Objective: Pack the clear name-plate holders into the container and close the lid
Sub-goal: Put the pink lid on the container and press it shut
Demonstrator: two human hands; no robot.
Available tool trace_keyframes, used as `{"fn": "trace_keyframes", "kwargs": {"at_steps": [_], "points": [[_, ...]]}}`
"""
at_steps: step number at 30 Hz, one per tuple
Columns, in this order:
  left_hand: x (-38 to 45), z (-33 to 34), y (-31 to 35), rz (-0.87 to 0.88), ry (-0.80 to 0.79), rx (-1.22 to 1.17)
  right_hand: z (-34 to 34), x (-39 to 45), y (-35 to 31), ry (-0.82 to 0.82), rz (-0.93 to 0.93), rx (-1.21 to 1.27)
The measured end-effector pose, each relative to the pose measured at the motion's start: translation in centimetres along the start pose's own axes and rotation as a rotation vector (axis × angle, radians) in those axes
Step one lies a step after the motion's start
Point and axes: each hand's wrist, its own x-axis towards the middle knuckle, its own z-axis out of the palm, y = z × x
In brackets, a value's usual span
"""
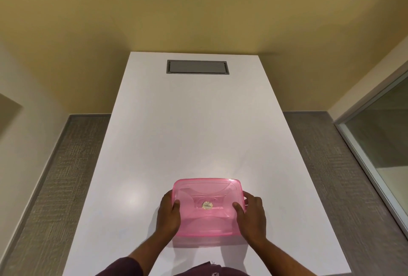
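A pink translucent container [207, 220] stands on the white table [187, 132] near its front edge, with its pink lid [198, 189] lying on top. A small round label sits at the lid's middle. My left hand [169, 215] grips the container's left side, thumb on the lid. My right hand [251, 216] grips the right side the same way. No clear name-plate holder shows; the tinted lid hides what is inside.
A grey cable hatch [197, 67] is set flush in the table's far end. Yellow walls rise behind and grey carpet runs along both sides. A glass partition [379, 143] stands at the right.
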Motion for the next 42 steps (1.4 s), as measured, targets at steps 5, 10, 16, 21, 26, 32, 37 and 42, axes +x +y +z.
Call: {"fn": "trace_keyframes", "kwargs": {"at_steps": [5, 10, 16, 21, 26, 32, 37, 42], "points": [[0.5, -0.5, 0.1, -0.022, -0.006, 0.027, -0.1, 0.0, 0.2, 0.013, -0.001, 0.004], [1.2, -1.0, 0.0, -0.061, 0.001, 0.021, -0.4, 0.3, 0.1, 0.009, -0.022, -0.038], [1.9, -0.7, -0.3, -0.072, 0.029, 0.014, -0.3, 0.5, 0.1, -0.006, -0.009, -0.034], [2.7, 0.4, 0.1, -0.116, 0.053, -0.031, 0.1, 1.8, -0.3, -0.018, 0.059, -0.037], [2.5, 1.7, 0.1, -0.075, 0.085, -0.070, 0.9, 1.9, -0.7, 0.020, 0.093, -0.075], [1.9, 2.2, -0.7, -0.070, 0.047, -0.142, 1.6, 1.8, -0.1, 0.031, 0.104, -0.013], [1.7, 2.4, -1.3, -0.024, 0.066, -0.101, 2.0, 2.2, 0.4, 0.000, 0.088, 0.005], [1.4, 2.6, -1.3, 0.056, 0.121, -0.008, 2.1, 2.5, 0.7, -0.013, 0.084, 0.032]]}}
